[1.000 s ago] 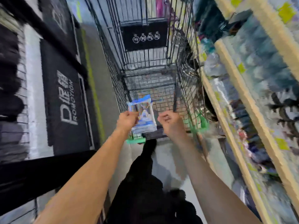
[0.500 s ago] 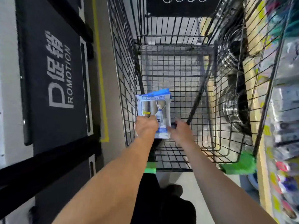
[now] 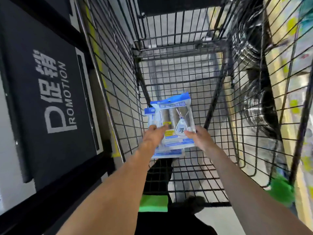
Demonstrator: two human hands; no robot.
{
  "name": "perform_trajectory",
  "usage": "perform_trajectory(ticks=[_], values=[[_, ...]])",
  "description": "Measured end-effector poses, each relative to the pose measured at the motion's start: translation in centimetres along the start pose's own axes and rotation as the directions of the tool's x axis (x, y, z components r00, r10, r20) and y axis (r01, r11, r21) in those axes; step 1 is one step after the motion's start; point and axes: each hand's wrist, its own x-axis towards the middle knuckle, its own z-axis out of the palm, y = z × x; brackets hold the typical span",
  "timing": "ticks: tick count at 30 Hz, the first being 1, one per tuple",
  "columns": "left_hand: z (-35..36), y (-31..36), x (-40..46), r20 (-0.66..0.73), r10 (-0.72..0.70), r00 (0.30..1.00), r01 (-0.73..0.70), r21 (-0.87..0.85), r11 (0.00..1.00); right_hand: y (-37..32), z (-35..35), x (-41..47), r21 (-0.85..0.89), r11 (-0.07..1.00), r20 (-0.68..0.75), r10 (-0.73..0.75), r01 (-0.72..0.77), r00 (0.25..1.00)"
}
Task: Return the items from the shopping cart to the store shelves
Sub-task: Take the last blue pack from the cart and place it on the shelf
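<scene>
Both my arms reach down into a black wire shopping cart (image 3: 118, 85). A blue and clear plastic packet (image 3: 171, 114) is held low inside the basket, with a second similar packet (image 3: 167, 152) showing just under it. My left hand (image 3: 155, 134) grips the packet's left lower part, thumb on its face. My right hand (image 3: 199, 137) holds its right lower edge. Apart from the packets the basket floor looks bare.
A black display stand with a "PROMOTION" sign (image 3: 55, 102) stands close on the left. Store shelves (image 3: 291, 53) with yellow price tags run along the right, blurred. Green corner caps (image 3: 281, 190) mark the cart's near rim. Shiny metal items (image 3: 254, 102) sit beyond the cart's right wall.
My view has tipped down into the cart. My hands with the packet have gone from above the cart's rim down into the basket, and a second packet now shows beneath.
</scene>
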Motion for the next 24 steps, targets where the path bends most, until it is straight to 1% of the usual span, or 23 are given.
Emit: perform_trajectory(ticks=[1, 3, 4, 6, 7, 10, 12, 14, 17, 19, 21, 24], values=[[-0.2, 0.6, -0.4, -0.009, 0.007, 1.0, -0.007, -0.044, 0.999, 0.0, -0.1, -0.3, -0.008, 1.0, 0.026, 0.006, -0.006, 1.0], [-0.1, 1.2, -0.7, 0.013, -0.039, 0.999, 0.041, -0.242, 0.969, -2.1, -0.4, -2.6, -0.015, 1.0, 0.064, 0.016, -0.016, 0.998], [0.0, 1.4, -1.0, 0.013, -0.061, 0.998, 0.063, -0.291, 0.955, -2.2, -0.7, -3.1, -0.012, 1.0, 0.077, 0.026, -0.026, 0.997], [0.3, 1.3, -1.4, -0.008, -0.088, 0.996, 0.081, -0.311, 0.947, -2.0, -1.4, -3.9, 0.013, 0.999, 0.1, 0.03, -0.032, 0.994], [0.5, 0.9, -0.9, 0.003, -0.086, 0.996, 0.083, -0.303, 0.949, -1.7, -1.9, -4.3, 0.019, 0.999, 0.107, 0.025, -0.027, 0.994], [0.9, 1.3, -1.8, 0.108, -0.033, 0.994, 0.063, -0.289, 0.955, -1.0, -3.7, -5.5, -0.01, 1.0, 0.08, 0.016, -0.015, 0.997], [1.0, 1.8, -2.6, 0.202, -0.002, 0.979, 0.055, -0.255, 0.965, -0.6, -4.8, -6.8, -0.023, 1.0, 0.031, -0.004, 0.005, 1.0], [0.9, 3.2, -4.1, 0.285, 0.081, 0.955, -0.003, -0.263, 0.965, -0.5, -5.9, -8.4, 0.019, 0.998, -0.046, -0.056, 0.057, 0.997], [0.1, 6.0, -6.8, 0.328, 0.217, 0.92, -0.131, -0.264, 0.955, -1.0, -7.8, -11.2, 0.095, 0.986, -0.177, -0.118, 0.137, 0.977], [-0.2, 8.3, -9.7, 0.389, 0.329, 0.86, -0.262, -0.217, 0.94, -2.2, -9.1, -13.7, 0.153, 0.965, -0.263, -0.167, 0.211, 0.95], [-0.2, 10.4, -13.4, 0.45, 0.415, 0.791, -0.381, -0.167, 0.909, -3.0, -10.2, -16.5, 0.21, 0.93, -0.389, -0.204, 0.303, 0.898], [1.2, 11.3, -18.9, 0.474, 0.536, 0.699, -0.545, -0.131, 0.828, -2.4, -11.5, -21.1, 0.286, 0.876, -0.529, -0.193, 0.389, 0.826]])
